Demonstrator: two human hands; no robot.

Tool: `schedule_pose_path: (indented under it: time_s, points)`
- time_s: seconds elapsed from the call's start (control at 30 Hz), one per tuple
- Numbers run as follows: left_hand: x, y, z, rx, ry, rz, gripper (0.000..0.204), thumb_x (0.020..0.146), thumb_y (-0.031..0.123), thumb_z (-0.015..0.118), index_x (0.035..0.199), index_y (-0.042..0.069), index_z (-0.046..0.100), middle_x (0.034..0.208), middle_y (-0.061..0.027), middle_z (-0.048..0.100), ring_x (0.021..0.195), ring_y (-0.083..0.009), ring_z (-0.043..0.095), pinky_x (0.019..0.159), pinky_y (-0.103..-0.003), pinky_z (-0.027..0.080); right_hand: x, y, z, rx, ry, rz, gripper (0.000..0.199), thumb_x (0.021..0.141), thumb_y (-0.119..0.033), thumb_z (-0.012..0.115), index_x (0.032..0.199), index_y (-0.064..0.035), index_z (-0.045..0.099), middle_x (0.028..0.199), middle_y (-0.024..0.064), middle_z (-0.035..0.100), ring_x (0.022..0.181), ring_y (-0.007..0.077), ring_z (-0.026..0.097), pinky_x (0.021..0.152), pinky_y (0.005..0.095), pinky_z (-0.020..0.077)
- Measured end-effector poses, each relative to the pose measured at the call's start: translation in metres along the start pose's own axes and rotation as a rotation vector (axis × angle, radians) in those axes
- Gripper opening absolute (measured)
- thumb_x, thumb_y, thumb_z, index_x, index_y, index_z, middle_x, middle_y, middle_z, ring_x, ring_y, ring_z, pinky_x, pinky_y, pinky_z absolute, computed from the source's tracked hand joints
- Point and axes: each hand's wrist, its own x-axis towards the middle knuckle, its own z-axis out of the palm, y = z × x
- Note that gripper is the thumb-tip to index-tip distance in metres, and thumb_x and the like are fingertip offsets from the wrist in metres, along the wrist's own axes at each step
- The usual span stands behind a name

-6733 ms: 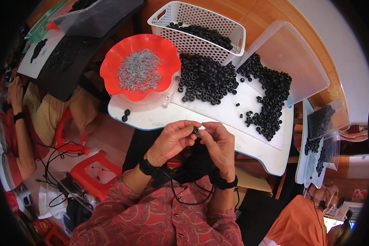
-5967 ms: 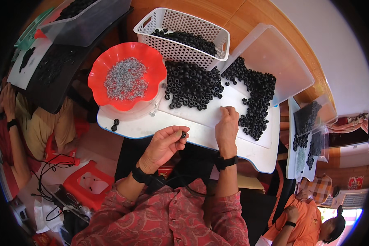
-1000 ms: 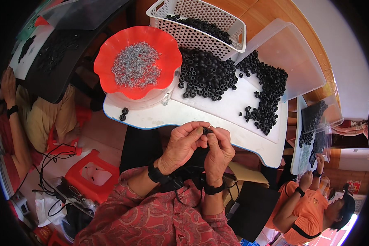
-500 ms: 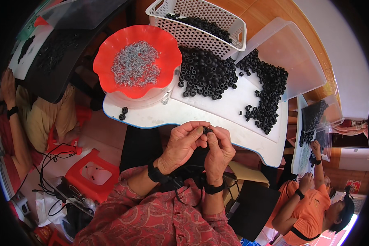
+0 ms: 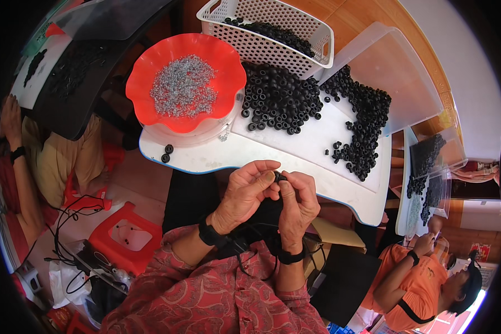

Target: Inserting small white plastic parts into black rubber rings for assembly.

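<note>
Just off the table's front edge, my left hand (image 5: 249, 190) and my right hand (image 5: 298, 201) meet, their thumbs and fingers pinching a small round black part (image 5: 279, 176) from both sides. It resembles the black rings on the table, though the fingers cover much of it. Ahead of my hands lies a heap of black rings (image 5: 281, 100). Farther right spreads a second pile of smaller black parts (image 5: 364, 125). A wavy-rimmed red bowl (image 5: 142, 72) with many tiny clear, silvery pieces stands left of the heap. Two loose black rings (image 5: 166, 154) rest below the bowl.
At the back of the white table (image 5: 206, 156) stands a perforated white basket (image 5: 250, 39) of black parts. A clear plastic bin (image 5: 401, 78) lies tipped at the right. A red stool (image 5: 119, 236) and cables are at lower left. Co-workers sit on both sides, one in an orange shirt (image 5: 409, 281).
My hands stay in nearly the same place, still pinching the black part, with a slight shift of the fingers. The co-worker at right has drawn a hand back from the bin toward the body.
</note>
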Motion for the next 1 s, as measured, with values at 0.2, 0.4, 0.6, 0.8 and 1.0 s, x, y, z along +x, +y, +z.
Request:
schedule_pose_path:
  time_s: [0.2,0.4,0.6,0.8,1.0]
  points:
    - [0.0,-0.005,-0.006,-0.002,-0.006,0.018,0.02,0.096,0.009,0.061,0.113,-0.001,0.06,0.095,-0.0076,0.066,0.078,-0.0115,0.064,0.069,-0.025,0.057,0.0,-0.001,-0.001,-0.05,-0.004,-0.026,0.017,0.083,0.003,0.071,0.099,-0.0017,0.071,0.092,0.0054,0.061,0.082,0.0127,0.058,0.069,0.0233,0.0457]
    - [0.0,-0.007,-0.005,-0.026,0.016,0.015,0.018,0.096,0.011,0.061,0.11,-0.001,0.063,0.093,-0.0066,0.066,0.078,-0.0114,0.064,0.068,-0.024,0.056,0.0,0.0,-0.002,-0.079,-0.009,-0.054,0.019,0.083,0.002,0.072,0.101,-0.003,0.072,0.09,0.0053,0.062,0.078,0.0123,0.058,0.066,0.0229,0.0456]
    - [-0.001,-0.008,-0.006,0.002,0.048,0.005,0.02,0.096,0.012,0.061,0.111,-0.001,0.064,0.091,-0.0057,0.065,0.072,-0.0108,0.061,0.065,-0.024,0.055,0.0,-0.005,-0.003,-0.191,-0.016,-0.129,0.022,0.081,0.005,0.072,0.101,-0.0028,0.072,0.089,0.0068,0.063,0.075,0.0134,0.059,0.064,0.0244,0.0468]
    - [-0.002,-0.004,-0.003,0.076,0.053,0.045,0.02,0.097,0.014,0.061,0.11,-0.002,0.065,0.085,-0.0058,0.065,0.066,-0.0104,0.06,0.062,-0.023,0.054,-0.001,-0.009,-0.001,-0.239,-0.011,-0.18,0.023,0.079,0.006,0.073,0.101,-0.002,0.072,0.088,0.0094,0.064,0.075,0.0162,0.061,0.063,0.0257,0.0481]
    - [-0.004,0.007,0.004,0.267,0.035,0.091,0.021,0.097,0.014,0.061,0.109,-0.002,0.065,0.078,-0.0045,0.062,0.062,-0.0091,0.059,0.057,-0.022,0.052,-0.005,-0.007,-0.002,-0.146,-0.011,-0.119,0.022,0.08,0.007,0.072,0.101,-0.0008,0.071,0.089,0.0115,0.066,0.078,0.0183,0.064,0.067,0.027,0.0505]
